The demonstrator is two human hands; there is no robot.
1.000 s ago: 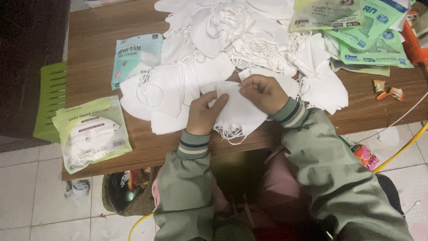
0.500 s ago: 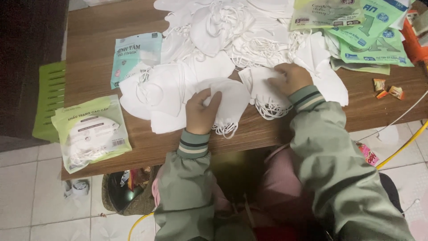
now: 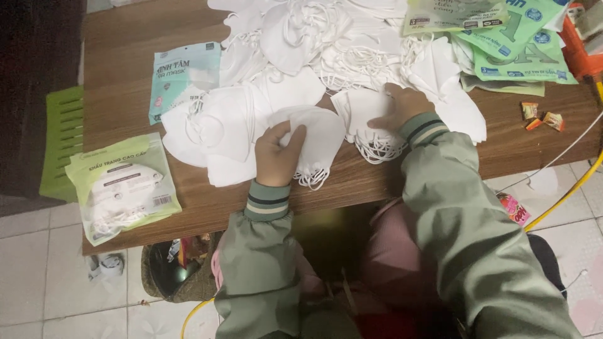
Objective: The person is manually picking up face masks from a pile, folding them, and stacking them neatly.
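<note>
- Two filled packs are seen on the table [image 3: 125, 81]: a green pack [image 3: 122, 185] near the front left corner and a blue pack [image 3: 182, 78] behind it.
- One folded white mask [image 3: 317, 135] is pinched by the left hand [image 3: 276, 154] near the front edge.
- Another mask [image 3: 367, 116] is pressed flat under the open right hand [image 3: 402, 103].
- Many loose masks [image 3: 314, 37] are left unpacked toward the back edge, so most work seems not done.
- Empty pouches [image 3: 515, 44] lie at the back right corner.
</note>
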